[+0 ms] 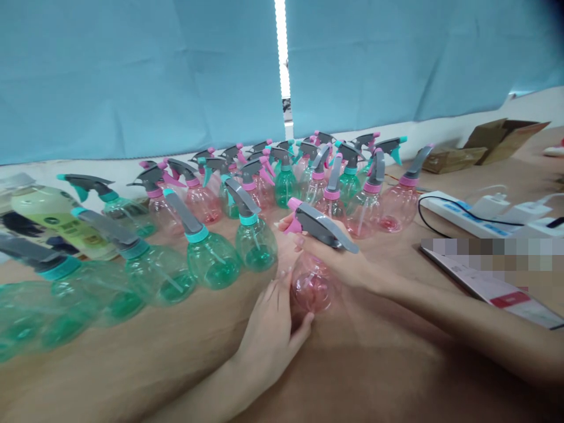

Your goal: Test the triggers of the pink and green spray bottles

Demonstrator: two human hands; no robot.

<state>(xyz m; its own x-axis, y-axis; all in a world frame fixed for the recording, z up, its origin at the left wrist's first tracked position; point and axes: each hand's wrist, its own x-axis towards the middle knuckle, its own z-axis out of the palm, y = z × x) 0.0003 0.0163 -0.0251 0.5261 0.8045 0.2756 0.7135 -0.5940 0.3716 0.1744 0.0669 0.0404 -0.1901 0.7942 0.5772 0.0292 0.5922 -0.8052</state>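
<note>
A clear pink spray bottle (314, 288) with a grey and pink trigger head (324, 223) stands on the table before me. My left hand (274, 320) is wrapped round the lower left side of its round body. At the neck, just under the trigger head, my right hand (341, 255) grips with its fingers closed; the head partly hides them. Nearest on the left is a green spray bottle (258, 249) with a turquoise collar. Close behind my right hand are several pink spray bottles (363, 217).
More green spray bottles (214, 264) line the left side, with a large bottle of yellow-green liquid (53, 214) behind them. To the right lie a phone-like device (493, 288), a white power strip (462, 214) with plugs and a cardboard box (484, 144). A blue curtain (132, 76) hangs behind.
</note>
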